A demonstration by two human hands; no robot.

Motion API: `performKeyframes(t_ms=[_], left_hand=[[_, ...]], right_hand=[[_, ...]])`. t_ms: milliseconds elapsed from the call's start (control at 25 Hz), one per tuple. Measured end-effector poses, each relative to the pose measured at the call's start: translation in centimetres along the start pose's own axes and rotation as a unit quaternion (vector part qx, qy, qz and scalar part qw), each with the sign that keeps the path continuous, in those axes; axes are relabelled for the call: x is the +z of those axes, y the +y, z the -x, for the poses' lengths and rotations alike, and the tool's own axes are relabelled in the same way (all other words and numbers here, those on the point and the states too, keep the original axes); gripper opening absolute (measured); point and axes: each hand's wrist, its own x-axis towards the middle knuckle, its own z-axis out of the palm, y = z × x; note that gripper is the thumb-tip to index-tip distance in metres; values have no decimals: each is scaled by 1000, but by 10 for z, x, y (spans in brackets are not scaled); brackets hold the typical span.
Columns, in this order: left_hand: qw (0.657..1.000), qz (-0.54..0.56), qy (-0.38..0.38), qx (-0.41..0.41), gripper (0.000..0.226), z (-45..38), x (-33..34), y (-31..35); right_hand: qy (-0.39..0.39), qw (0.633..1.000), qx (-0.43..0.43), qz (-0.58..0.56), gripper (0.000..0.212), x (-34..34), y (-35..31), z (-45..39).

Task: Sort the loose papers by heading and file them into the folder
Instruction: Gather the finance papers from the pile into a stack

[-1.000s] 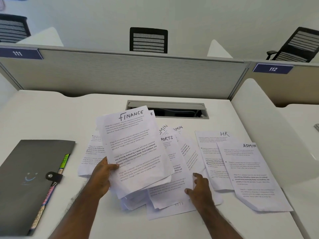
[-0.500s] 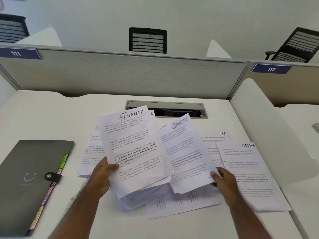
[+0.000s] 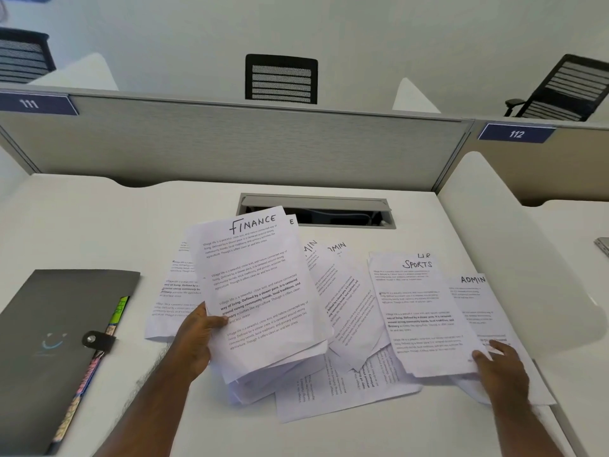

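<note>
My left hand (image 3: 194, 341) grips a small stack of sheets, thumb on top; the front one is headed FINANCE (image 3: 260, 291). My right hand (image 3: 501, 367) pinches the lower right corner of a sheet headed SPORTS (image 3: 421, 311), which lies over an HR sheet (image 3: 423, 255) and beside an ADMIN sheet (image 3: 478, 301). More loose papers (image 3: 342, 298), two showing ADMIN headings, fan out between my hands, and others lie crosswise underneath. A grey folder (image 3: 56, 324) with a snap strap lies closed at the left, coloured tabs poking from its edge.
The white desk (image 3: 82, 225) ends at a grey partition (image 3: 230, 143) behind. An open cable tray (image 3: 316, 211) sits just past the papers. A white divider (image 3: 514, 245) rises on the right. Office chairs (image 3: 281, 79) stand beyond the partition.
My right hand picked the SPORTS sheet out of the middle pile and carried it right, setting it over the HR sheet. My left hand kept holding the FINANCE stack in place.
</note>
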Motion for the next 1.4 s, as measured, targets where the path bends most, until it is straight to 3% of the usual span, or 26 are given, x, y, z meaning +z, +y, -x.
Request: performKeyframes(t_ms=[80,160,240,280,400,480,560,640,800,880,920,1000,1080,1160,1240,1400], left_hand=[[1000,-6,-1,-3,52,1,3,-1],[1000,-17,-6,-8,50,3,9,-3],[999,-34,-20,-11,48,5,18,-7],[999,-43,-29,-14,47,6,23,-9],[995,-75,-69,-18,46,11,40,-18],[991,-91,-92,-21,46,13,50,-24],[990,-95,-101,-29,45,15,57,-29],[987,-107,-115,-39,45,16,61,-34],[972,-137,-185,-45,36,17,62,-39],[955,-255,-149,20,29,16,62,-42],[923,-365,-92,83,31,13,60,-45],[809,-553,-15,199,41,9,49,-51],[696,-684,-36,215,57,3,34,-58],[613,-766,-61,181,75,-2,21,-64],[585,-792,-65,162,84,-6,16,-67],[565,-805,-48,176,81,-7,17,-69]], right_hand=[[49,997,-31,49,47,4,-12,11],[58,988,-141,14,44,15,-30,26],[-43,967,-231,-102,37,30,-54,51],[-119,954,-228,-154,35,37,-67,66],[-338,908,-147,-197,43,54,-99,106],[-433,866,-90,-233,51,62,-106,118],[-489,822,-49,-287,45,69,-104,124],[-492,813,-31,-310,37,75,-99,127],[-422,854,-37,-302,26,73,-85,125],[-359,872,-41,-331,27,63,-79,114],[-324,879,-38,-347,29,57,-76,106],[-264,889,-30,-373,34,44,-70,91],[-226,894,-19,-386,37,32,-65,79],[-203,897,-15,-393,35,25,-59,72],[-196,897,-9,-395,36,24,-54,69],[-201,898,-1,-392,34,32,-49,72]])
